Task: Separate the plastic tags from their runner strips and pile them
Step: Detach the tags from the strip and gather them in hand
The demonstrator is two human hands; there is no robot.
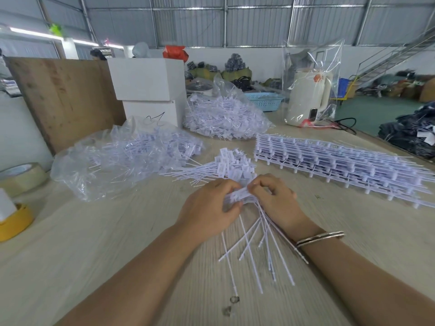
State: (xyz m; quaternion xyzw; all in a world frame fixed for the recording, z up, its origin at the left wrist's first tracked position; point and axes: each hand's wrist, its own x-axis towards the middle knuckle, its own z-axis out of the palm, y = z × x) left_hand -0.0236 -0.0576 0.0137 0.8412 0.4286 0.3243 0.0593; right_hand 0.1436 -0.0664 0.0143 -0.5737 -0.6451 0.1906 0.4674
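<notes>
Both hands meet at the middle of the wooden table (117, 243) around a bunch of white plastic tags (240, 197). My left hand (209, 205) grips the tag heads from the left. My right hand (274, 198) pinches the same bunch from the right. The tags' thin tails (256, 245) fan out toward me between my forearms. Just beyond the hands lies a loose pile of separated tags (226, 168). A stack of tags on their runner strips (329, 161) lies to the right.
Two clear bags of tags lie at the left (122, 156) and behind (223, 116). White boxes (148, 90), a wooden board (63, 97), tape rolls (21, 175), a blue basket (266, 101) and a bagged kettle (308, 97) ring the table.
</notes>
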